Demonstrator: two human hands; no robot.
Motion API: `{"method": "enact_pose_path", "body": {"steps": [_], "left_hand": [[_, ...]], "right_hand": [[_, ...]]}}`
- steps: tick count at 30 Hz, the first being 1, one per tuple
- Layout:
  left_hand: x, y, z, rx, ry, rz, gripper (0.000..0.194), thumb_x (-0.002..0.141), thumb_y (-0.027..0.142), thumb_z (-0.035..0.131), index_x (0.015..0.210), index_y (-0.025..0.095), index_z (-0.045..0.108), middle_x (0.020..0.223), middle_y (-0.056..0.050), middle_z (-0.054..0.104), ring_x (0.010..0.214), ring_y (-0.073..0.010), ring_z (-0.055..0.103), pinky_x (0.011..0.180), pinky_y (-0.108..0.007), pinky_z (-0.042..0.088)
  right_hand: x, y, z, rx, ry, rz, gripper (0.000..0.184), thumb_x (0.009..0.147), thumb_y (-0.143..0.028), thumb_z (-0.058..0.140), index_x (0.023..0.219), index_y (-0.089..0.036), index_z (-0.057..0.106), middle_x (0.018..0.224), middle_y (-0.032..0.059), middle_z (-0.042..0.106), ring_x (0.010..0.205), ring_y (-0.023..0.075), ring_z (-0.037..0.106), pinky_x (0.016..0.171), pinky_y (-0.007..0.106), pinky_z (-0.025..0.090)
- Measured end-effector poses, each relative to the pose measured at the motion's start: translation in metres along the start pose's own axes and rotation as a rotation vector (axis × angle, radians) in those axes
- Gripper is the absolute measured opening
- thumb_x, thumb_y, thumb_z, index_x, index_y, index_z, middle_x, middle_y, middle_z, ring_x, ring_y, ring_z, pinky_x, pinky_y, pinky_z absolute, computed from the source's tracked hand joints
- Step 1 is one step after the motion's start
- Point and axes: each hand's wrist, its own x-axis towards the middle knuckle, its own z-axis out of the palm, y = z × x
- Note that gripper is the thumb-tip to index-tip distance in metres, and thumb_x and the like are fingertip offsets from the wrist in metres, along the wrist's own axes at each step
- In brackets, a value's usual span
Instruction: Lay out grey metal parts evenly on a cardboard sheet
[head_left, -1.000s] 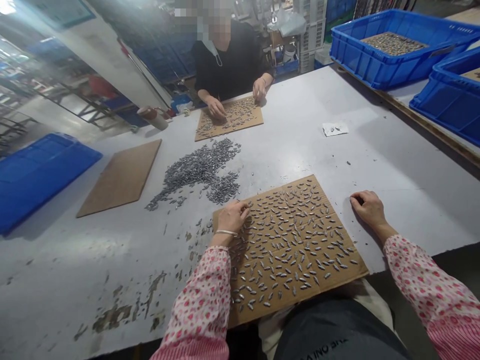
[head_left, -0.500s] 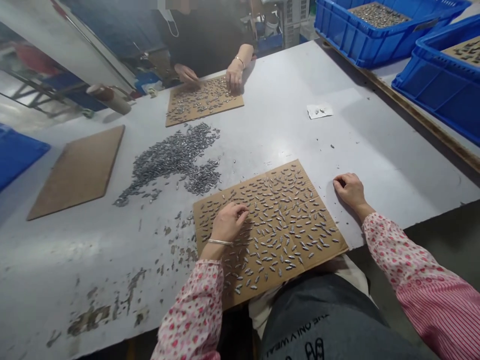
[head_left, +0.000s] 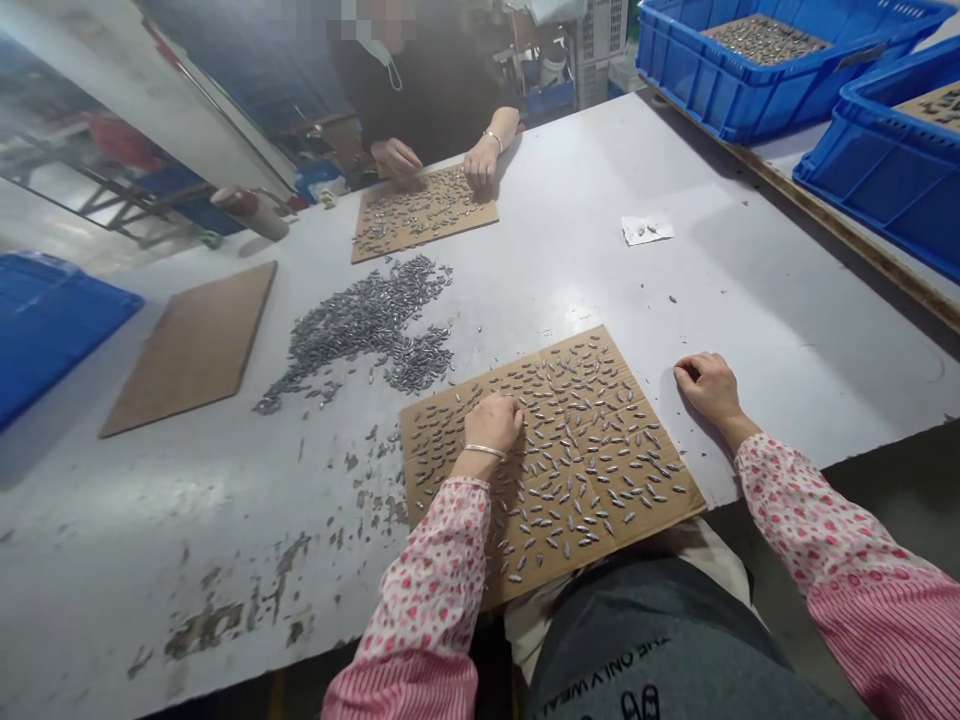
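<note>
My left hand [head_left: 493, 424] is over a sheet of cardboard [head_left: 556, 572], its fingers curled down and closed; whatever they hold, if anything, is hidden. Many small, silvery, spindle-shaped metal pieces [head_left: 600, 467] lie spread across the cardboard, mostly apart from one another. To the right of the sheet, my right hand [head_left: 709, 387] rests on the white table with thumb and fingers brought together in a pinch. I cannot make out anything between those fingertips. A loose pile of the same metal pieces [head_left: 360, 325] lies beyond the cardboard to the left.
Across the table [head_left: 570, 270], a co-worker's hands [head_left: 484, 165] are at another cardboard sheet [head_left: 420, 238] with metal pieces. A bare brown board [head_left: 195, 345] and a blue crate [head_left: 52, 320] are on the left. Blue crates [head_left: 750, 95] stand at the right. A white scrap [head_left: 646, 231] holds small pieces.
My left hand has shifted slightly right and away from me over the cardboard, its fingers now turned down. My right hand stays beside the sheet. The whole view has swung a little left.
</note>
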Motion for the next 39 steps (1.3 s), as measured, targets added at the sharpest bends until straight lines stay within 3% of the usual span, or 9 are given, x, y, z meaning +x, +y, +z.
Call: {"method": "enact_pose_path", "body": {"steps": [6, 10, 12, 16, 21, 26, 32, 36, 39], "left_hand": [[-0.005, 0.001, -0.004, -0.002, 0.001, 0.112, 0.026, 0.089, 0.026, 0.045, 0.088, 0.02, 0.07, 0.094, -0.008, 0.065, 0.093, -0.0194, 0.06, 0.076, -0.026, 0.046], [-0.001, -0.01, 0.003, -0.035, 0.019, 0.185, 0.026, 0.09, 0.031, 0.045, 0.092, 0.021, 0.07, 0.095, -0.008, 0.065, 0.095, -0.0182, 0.059, 0.077, -0.025, 0.045], [0.009, -0.028, 0.008, -0.07, 0.079, 0.168, 0.028, 0.09, 0.034, 0.045, 0.097, 0.023, 0.069, 0.097, -0.007, 0.066, 0.095, -0.0181, 0.059, 0.08, -0.026, 0.046], [0.041, -0.08, 0.009, -0.068, 0.191, -0.04, 0.03, 0.089, 0.03, 0.044, 0.106, 0.022, 0.068, 0.101, -0.009, 0.067, 0.097, -0.0198, 0.059, 0.086, -0.029, 0.046], [0.077, -0.117, 0.004, -0.033, 0.192, -0.133, 0.033, 0.084, 0.02, 0.045, 0.109, 0.02, 0.067, 0.107, -0.011, 0.064, 0.098, -0.0203, 0.06, 0.086, -0.029, 0.045], [0.091, -0.119, 0.009, 0.001, 0.153, -0.148, 0.026, 0.085, 0.024, 0.046, 0.094, 0.019, 0.07, 0.1, -0.011, 0.064, 0.095, -0.0207, 0.06, 0.08, -0.027, 0.046], [0.076, -0.113, 0.007, 0.025, 0.198, -0.138, 0.025, 0.089, 0.029, 0.043, 0.095, 0.02, 0.066, 0.105, -0.011, 0.06, 0.095, -0.021, 0.059, 0.077, -0.028, 0.045], [0.049, -0.091, -0.006, -0.104, 0.362, 0.006, 0.027, 0.092, 0.027, 0.038, 0.092, 0.018, 0.063, 0.095, -0.01, 0.063, 0.087, -0.0193, 0.059, 0.073, -0.027, 0.044], [0.027, -0.069, -0.013, -0.277, 0.382, 0.195, 0.024, 0.091, 0.026, 0.041, 0.083, 0.018, 0.063, 0.08, -0.005, 0.065, 0.074, -0.0162, 0.059, 0.07, -0.026, 0.045]], "right_hand": [[0.002, -0.01, -0.006, 0.003, -0.014, -0.004, 0.017, 0.082, -0.029, 0.05, 0.074, -0.022, 0.063, 0.078, 0.0077, 0.065, 0.082, 0.0246, 0.054, 0.077, 0.038, 0.042], [0.002, -0.013, -0.008, 0.01, -0.026, -0.009, 0.019, 0.083, -0.032, 0.049, 0.074, -0.022, 0.063, 0.078, 0.0084, 0.065, 0.082, 0.0252, 0.055, 0.077, 0.039, 0.042], [0.0, -0.009, -0.006, 0.003, -0.022, -0.012, 0.019, 0.083, -0.033, 0.049, 0.075, -0.023, 0.063, 0.079, 0.0085, 0.065, 0.083, 0.0255, 0.055, 0.077, 0.038, 0.043], [-0.004, 0.005, 0.002, -0.026, 0.005, -0.022, 0.018, 0.083, -0.033, 0.05, 0.075, -0.023, 0.063, 0.08, 0.0081, 0.066, 0.083, 0.0258, 0.055, 0.078, 0.038, 0.042], [-0.008, 0.015, 0.007, -0.053, -0.011, -0.019, 0.018, 0.083, -0.033, 0.051, 0.078, -0.022, 0.064, 0.081, 0.0072, 0.066, 0.083, 0.0247, 0.055, 0.078, 0.037, 0.042], [-0.008, 0.014, 0.006, -0.057, -0.013, -0.02, 0.018, 0.083, -0.033, 0.052, 0.077, -0.022, 0.064, 0.08, 0.0063, 0.066, 0.082, 0.0234, 0.055, 0.077, 0.036, 0.042], [-0.007, 0.009, 0.003, -0.05, -0.008, -0.03, 0.017, 0.083, -0.032, 0.052, 0.077, -0.021, 0.064, 0.079, 0.0062, 0.066, 0.081, 0.0227, 0.055, 0.078, 0.035, 0.042], [-0.007, 0.009, 0.003, -0.059, -0.015, -0.029, 0.017, 0.084, -0.031, 0.052, 0.077, -0.021, 0.064, 0.081, 0.006, 0.066, 0.083, 0.0226, 0.056, 0.077, 0.035, 0.042], [-0.007, 0.01, 0.004, -0.068, -0.014, -0.034, 0.017, 0.084, -0.031, 0.052, 0.078, -0.021, 0.065, 0.083, 0.006, 0.067, 0.084, 0.0226, 0.056, 0.076, 0.034, 0.042]]}}
